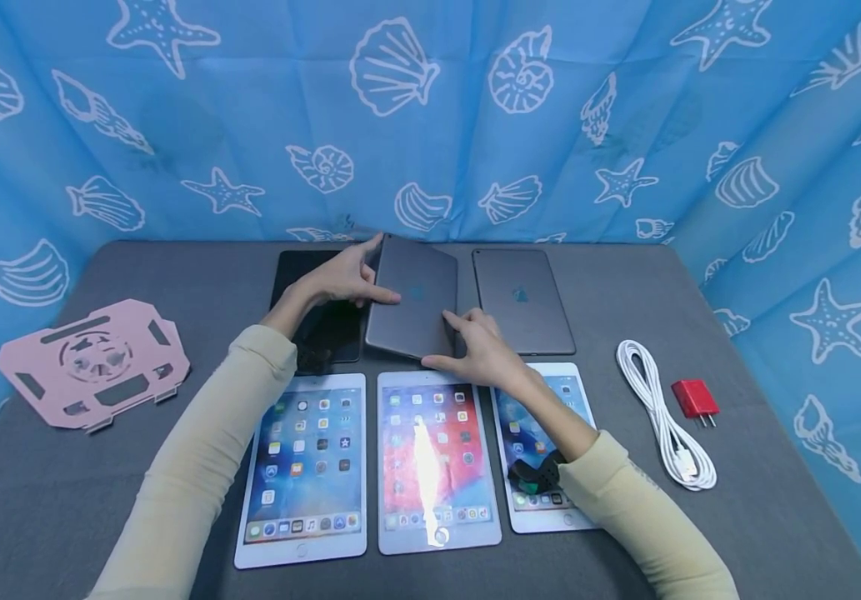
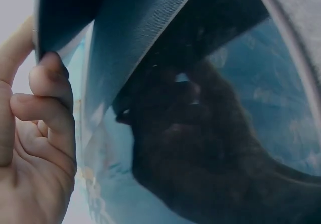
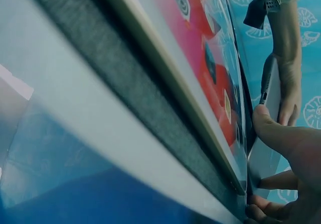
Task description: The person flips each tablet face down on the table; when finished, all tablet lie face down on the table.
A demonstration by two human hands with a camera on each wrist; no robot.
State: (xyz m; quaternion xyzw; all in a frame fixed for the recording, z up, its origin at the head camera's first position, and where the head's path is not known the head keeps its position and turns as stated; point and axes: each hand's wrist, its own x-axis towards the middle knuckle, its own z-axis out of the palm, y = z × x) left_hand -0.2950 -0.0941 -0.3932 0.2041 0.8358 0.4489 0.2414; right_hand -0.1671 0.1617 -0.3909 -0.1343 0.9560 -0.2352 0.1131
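Head view shows a person with both hands occupied by one grey tablet (image 1: pixel 424 279), which stands tilted above the rear part of the bench (image 1: pixel 771 521), its back and logo facing the person. Left hand (image 1: pixel 343 277) grips the left side of this tablet, with the thumb laid upon the back and a finger at the upper corner. Right hand (image 1: pixel 478 350) pinches the lower right corner. Whether the lower edge touches the bench, one cannot tell. To the left of the held tablet lies a black tablet (image 1: pixel 345 333), partly covered by the left wrist; to the right, a second grey tablet (image 1: pixel 523 325) lies face down. Nearer to the person, three white tablets (image 1: pixel 448 475) make a row, their screens lit, and the right forearm passes over the rightmost one. At the far left is a pink stand (image 1: pixel 133 342); at the right, a white cable (image 1: pixel 663 417) lies coiled beside a red charger (image 1: pixel 694 398). Behind the bench hangs a blue curtain (image 1: pixel 460 150) with white shells and starfish.
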